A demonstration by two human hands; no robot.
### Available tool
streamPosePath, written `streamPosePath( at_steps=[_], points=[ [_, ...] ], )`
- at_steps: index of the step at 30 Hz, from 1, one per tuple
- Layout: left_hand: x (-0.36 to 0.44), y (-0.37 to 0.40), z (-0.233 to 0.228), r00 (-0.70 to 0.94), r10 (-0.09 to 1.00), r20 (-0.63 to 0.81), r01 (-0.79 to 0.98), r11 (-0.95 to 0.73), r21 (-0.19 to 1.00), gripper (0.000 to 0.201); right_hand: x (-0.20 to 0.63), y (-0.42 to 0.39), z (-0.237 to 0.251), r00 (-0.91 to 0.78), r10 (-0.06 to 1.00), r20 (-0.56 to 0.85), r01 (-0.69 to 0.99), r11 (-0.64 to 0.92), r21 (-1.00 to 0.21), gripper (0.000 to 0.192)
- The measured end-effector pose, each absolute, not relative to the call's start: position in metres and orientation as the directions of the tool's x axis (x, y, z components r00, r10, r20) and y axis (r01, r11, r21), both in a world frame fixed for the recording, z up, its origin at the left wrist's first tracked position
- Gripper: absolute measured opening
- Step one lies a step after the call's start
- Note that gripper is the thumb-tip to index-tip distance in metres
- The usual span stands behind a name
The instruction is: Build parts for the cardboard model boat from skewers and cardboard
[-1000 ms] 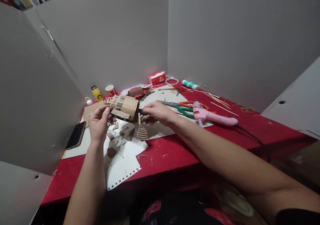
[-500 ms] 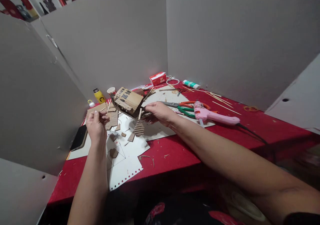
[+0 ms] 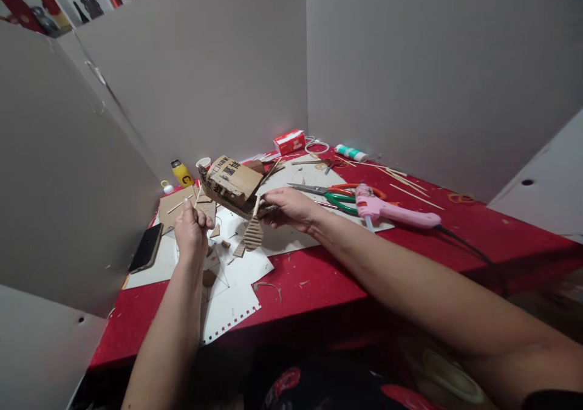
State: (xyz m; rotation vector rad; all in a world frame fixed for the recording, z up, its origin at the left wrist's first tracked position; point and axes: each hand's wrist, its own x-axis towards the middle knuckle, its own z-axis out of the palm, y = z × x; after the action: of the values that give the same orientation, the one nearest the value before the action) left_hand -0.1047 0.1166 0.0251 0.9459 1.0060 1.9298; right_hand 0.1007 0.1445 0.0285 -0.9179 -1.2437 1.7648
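A cardboard boat model (image 3: 237, 182) with an arched roof and dark printed characters is held above the table. My right hand (image 3: 289, 206) is closed on its right end. Near those fingers, a small paddle (image 3: 253, 232) with a ribbed cardboard blade and a pale stick handle hangs down from the boat's side. To the left of the boat my left hand (image 3: 194, 225) is closed, thumb up. What its fingers hold, if anything, cannot be made out. Just beyond it a thin pale stick (image 3: 198, 195) stands up by the boat's left end.
White paper (image 3: 237, 294) with cardboard scraps covers part of the red tabletop (image 3: 310, 300). At right are a pink glue gun (image 3: 401, 214), green-handled scissors (image 3: 339, 201) and thin sticks (image 3: 410, 182). A phone (image 3: 146, 247), yellow bottle (image 3: 182, 173) and red box (image 3: 289, 142) stand around.
My left hand has moved slightly right, toward the boat, and its fingers have curled in more. The boat has shifted a little; my right hand keeps its hold.
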Motion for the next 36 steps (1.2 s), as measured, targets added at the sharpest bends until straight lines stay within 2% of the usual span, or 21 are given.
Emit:
streamPosePath(
  at_steps=[2, 6, 9, 11, 13, 17, 23, 28, 33, 36],
  points=[
    [-0.105, 0.118, 0.024, -0.449, 0.866, 0.219, -0.317, -0.384, 0.867, 0.044, 0.100, 0.144, 0.028, -0.438, 0.891, -0.121, -0.192, -0.225, -0.955, 0.020],
    [-0.106, 0.119, 0.024, -0.406, 0.908, 0.108, -0.414, -0.288, 0.864, 0.020, 0.096, 0.141, 0.025, -0.441, 0.889, -0.118, -0.207, -0.229, -0.951, 0.017],
    [-0.105, 0.117, 0.026, -0.314, 0.949, 0.038, -0.486, -0.195, 0.852, 0.016, 0.092, 0.140, 0.021, -0.442, 0.889, -0.116, -0.216, -0.231, -0.948, 0.015],
    [-0.102, 0.116, 0.027, -0.238, 0.971, 0.009, -0.523, -0.137, 0.841, 0.021, 0.088, 0.139, 0.018, -0.442, 0.889, -0.118, -0.219, -0.235, -0.947, 0.013],
    [-0.099, 0.115, 0.027, -0.176, 0.984, -0.001, -0.544, -0.097, 0.833, 0.035, 0.084, 0.138, 0.015, -0.441, 0.889, -0.123, -0.221, -0.240, -0.945, 0.011],
    [-0.091, 0.118, 0.022, -0.127, 0.991, 0.033, -0.558, -0.099, 0.824, 0.050, 0.078, 0.132, 0.011, -0.468, 0.873, -0.136, -0.216, -0.262, -0.941, 0.008],
    [-0.087, 0.124, 0.018, -0.153, 0.988, 0.033, -0.549, -0.113, 0.828, 0.053, 0.069, 0.120, 0.011, -0.527, 0.836, -0.153, -0.191, -0.293, -0.937, 0.013],
    [-0.095, 0.122, 0.023, -0.189, 0.981, 0.050, -0.547, -0.148, 0.824, 0.044, 0.076, 0.112, 0.020, -0.559, 0.815, -0.152, -0.142, -0.275, -0.951, 0.020],
    [-0.105, 0.118, 0.033, -0.237, 0.967, 0.091, -0.555, -0.212, 0.805, 0.053, 0.100, 0.096, 0.035, -0.390, 0.921, -0.020, -0.213, -0.111, -0.971, 0.027],
    [-0.110, 0.118, 0.036, -0.256, 0.961, 0.101, -0.566, -0.234, 0.791, 0.048, 0.115, 0.069, 0.040, -0.397, 0.907, 0.141, -0.325, 0.005, -0.946, 0.035]
  ],
)
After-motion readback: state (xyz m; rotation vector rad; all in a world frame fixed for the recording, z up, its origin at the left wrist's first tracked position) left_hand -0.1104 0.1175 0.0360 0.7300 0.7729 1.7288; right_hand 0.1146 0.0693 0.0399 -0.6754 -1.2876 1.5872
